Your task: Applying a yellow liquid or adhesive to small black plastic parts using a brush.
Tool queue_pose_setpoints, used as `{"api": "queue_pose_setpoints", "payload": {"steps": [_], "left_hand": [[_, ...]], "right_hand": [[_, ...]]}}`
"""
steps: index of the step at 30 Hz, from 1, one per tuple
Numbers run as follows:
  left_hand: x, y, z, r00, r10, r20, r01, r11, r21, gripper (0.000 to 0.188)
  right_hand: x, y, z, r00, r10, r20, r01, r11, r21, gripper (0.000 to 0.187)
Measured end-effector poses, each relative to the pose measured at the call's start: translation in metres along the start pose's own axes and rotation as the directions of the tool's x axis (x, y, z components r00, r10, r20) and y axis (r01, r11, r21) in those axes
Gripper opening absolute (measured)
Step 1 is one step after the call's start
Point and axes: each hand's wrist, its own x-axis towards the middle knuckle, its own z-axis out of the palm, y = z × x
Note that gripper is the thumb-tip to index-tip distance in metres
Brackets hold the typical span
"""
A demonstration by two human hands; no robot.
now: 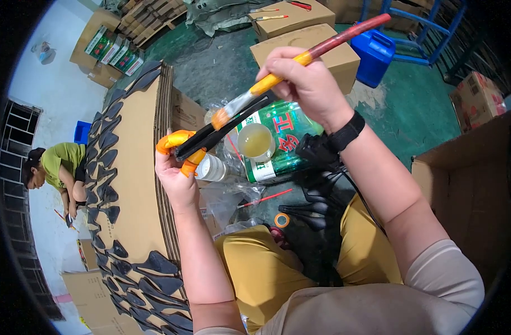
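Observation:
My left hand (177, 177), with orange coverings on its thumb and finger, grips a long, narrow black sole-shaped piece (211, 134) near its close end. My right hand (311, 84) is closed round the handle of a paintbrush (336, 40), red at the far end and yellow lower down. The brush's orange-brown bristles lie at the black piece's upper edge, against it or just over it. Below the hands, a clear cup (256, 142) of yellowish liquid stands on a shiny green container (300, 117). A round white can (212, 168) sits beside it.
At left, a stack of cardboard (138, 206) bears several black sole-shaped pieces. More black pieces (311, 209) and a tape roll (282, 220) lie by my legs. Cartons (342, 64) and a blue jerrycan (374, 58) stand ahead. Another person (65, 167) works at far left.

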Motion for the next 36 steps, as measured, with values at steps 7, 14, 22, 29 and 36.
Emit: {"api": "queue_pose_setpoints", "payload": {"steps": [7,14,22,29,36], "left_hand": [[-0.003,0.003,-0.001,1.000,0.007,-0.001,-0.007,1.000,-0.010,0.038],[-0.004,0.002,-0.004,0.998,0.043,0.040,-0.046,0.996,0.074,0.039],[-0.006,0.006,-0.010,0.999,0.016,-0.040,-0.018,0.998,-0.057,0.036],[-0.010,0.006,-0.028,0.995,-0.012,-0.100,-0.004,0.988,-0.157,0.047],[-0.008,0.008,-0.032,0.993,0.028,-0.111,-0.043,0.989,-0.139,0.048]], "right_hand": [[-0.001,-0.003,-0.004,0.999,-0.011,0.042,0.019,0.980,-0.196,0.019],[-0.005,-0.011,0.022,0.994,-0.061,0.091,0.055,0.996,0.068,0.021],[-0.004,-0.004,-0.006,0.996,-0.055,0.076,0.071,0.970,-0.233,0.020],[0.001,0.000,-0.032,0.989,-0.147,0.029,0.144,0.875,-0.463,0.019],[0.000,-0.014,-0.027,0.995,-0.065,-0.075,0.044,0.965,-0.257,0.020]]}}
